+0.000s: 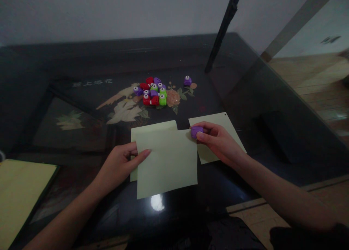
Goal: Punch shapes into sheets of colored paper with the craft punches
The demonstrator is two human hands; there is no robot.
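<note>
My left hand [120,164] pinches the left edge of a pale yellow-green sheet of paper [167,164], thumb on top and fingers behind. My right hand [218,139] grips a small purple craft punch [196,132] at the sheet's upper right corner. The punch overlaps that corner; whether the paper sits in its slot is hidden. Behind the held paper, a second pale sheet [154,126] shows along its top and left. Under my right hand lies another sheet [215,119], with a small dark spot in its upper right corner.
Several red, purple and green craft punches [154,92] cluster on the dark glossy table [109,191], with one purple punch [187,81] apart to their right. A black stick [222,33] rises at the back. A yellow paper stack [24,191] lies at left.
</note>
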